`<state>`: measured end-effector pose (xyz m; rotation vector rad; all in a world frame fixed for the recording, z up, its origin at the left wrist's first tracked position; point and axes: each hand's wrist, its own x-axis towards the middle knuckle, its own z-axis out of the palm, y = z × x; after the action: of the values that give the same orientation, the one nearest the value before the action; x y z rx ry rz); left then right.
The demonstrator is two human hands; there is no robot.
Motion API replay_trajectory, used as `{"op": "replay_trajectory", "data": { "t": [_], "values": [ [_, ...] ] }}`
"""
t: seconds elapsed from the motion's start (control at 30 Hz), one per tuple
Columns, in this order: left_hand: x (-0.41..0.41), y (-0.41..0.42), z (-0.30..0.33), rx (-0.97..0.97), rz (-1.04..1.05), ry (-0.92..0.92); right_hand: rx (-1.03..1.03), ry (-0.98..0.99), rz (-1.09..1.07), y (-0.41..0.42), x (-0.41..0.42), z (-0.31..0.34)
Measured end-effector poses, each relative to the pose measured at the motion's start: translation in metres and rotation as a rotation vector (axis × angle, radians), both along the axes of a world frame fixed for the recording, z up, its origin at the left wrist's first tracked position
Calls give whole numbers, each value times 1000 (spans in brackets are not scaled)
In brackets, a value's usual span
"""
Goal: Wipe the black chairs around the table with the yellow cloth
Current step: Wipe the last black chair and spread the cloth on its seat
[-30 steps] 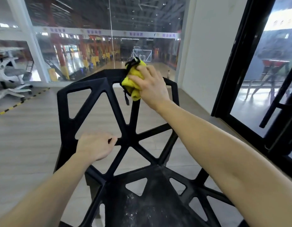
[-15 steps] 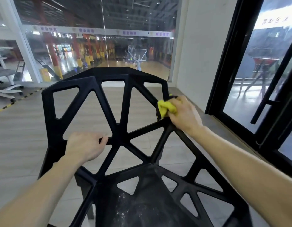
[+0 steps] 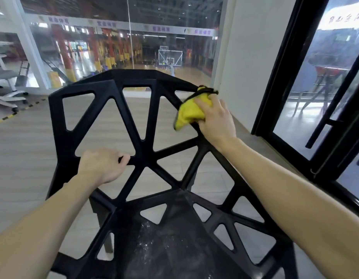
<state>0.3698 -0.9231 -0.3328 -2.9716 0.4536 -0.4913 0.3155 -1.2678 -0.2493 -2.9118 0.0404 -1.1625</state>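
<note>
While the left hand is gripping a backrest strut, the right hand is clamping the yellow cloth against the black chair at two o'clock; pressure should be following each strut.
</note>
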Motion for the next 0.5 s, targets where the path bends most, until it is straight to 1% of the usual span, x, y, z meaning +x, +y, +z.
{"op": "replay_trajectory", "data": {
  "t": [0.07, 0.1, 0.13, 0.17, 0.23, 0.27, 0.3, 0.33, 0.37, 0.4, 0.43, 0.5],
  "values": [
    [-1, 0, 2, -8, -8, -7, 29, 8, -66, 10, -2, -36],
    [-1, -1, 2, -14, -25, -16, 10, 47, -89, 10, -13, -65],
    [-2, -1, 0, -18, -39, -27, -57, 74, -74, 6, -26, -91],
    [-2, -1, 0, -28, -43, -37, -154, 100, -39, -2, -35, -102],
    [-3, -2, -1, -36, -33, -38, -234, 114, 10, -16, -32, -85],
    [-3, -2, -1, -29, -29, -32, -205, 100, -17, -16, -29, -72],
    [-4, -2, 1, -31, -30, -29, -125, 56, -73, -12, -26, -65],
    [-5, -2, 1, -37, -38, -33, -3, 9, -136, -5, -23, -66],
    [-6, -3, 1, -48, -47, -50, 117, -13, -187, 8, -24, -76],
    [-7, -4, 2, -60, -54, -64, 192, -17, -214, 28, -27, -92],
    [-7, -6, 1, -66, -61, -72, 231, -12, -197, 54, -28, -113],
    [-6, -6, -1, -45, -73, -83, 268, 33, -66, 114, -22, -146]
  ]
}}
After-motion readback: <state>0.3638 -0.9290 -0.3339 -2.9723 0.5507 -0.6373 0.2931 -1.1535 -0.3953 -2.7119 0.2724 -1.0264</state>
